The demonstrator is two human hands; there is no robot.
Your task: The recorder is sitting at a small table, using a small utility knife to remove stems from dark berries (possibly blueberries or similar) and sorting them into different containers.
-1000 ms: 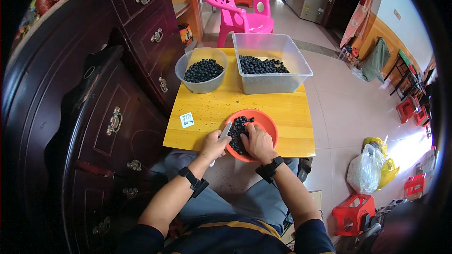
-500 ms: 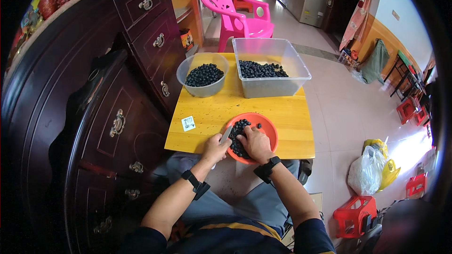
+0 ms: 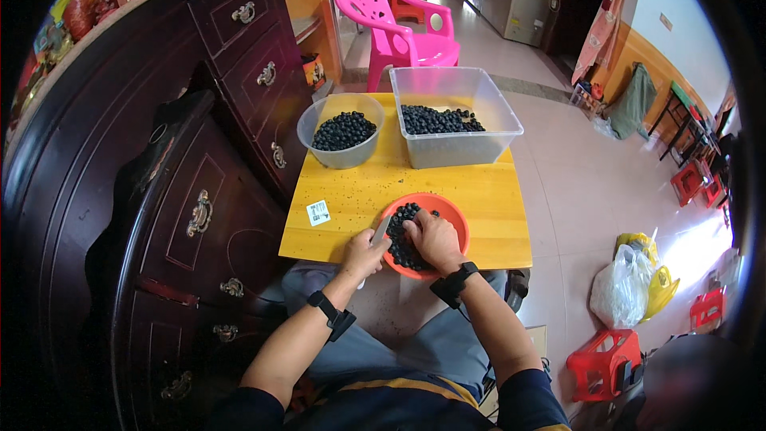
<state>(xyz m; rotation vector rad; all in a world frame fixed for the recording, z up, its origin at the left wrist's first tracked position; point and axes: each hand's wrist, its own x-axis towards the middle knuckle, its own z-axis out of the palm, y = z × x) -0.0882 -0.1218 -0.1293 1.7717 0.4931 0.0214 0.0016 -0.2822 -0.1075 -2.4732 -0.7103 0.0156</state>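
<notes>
Orange bowl (image 3: 447, 211) under 2 hands: left grip (image 3: 363, 254) clamps 1 knife (image 3: 381, 230), right (image 3: 431, 238) pinches berries (image 3: 403, 231).

Both hands have slid slightly nearer the orange bowl's (image 3: 447, 211) near rim

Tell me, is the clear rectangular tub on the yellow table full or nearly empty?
Nearly empty: in the clear tub, dark round fruits cover only the bottom, far below its rim.
</notes>
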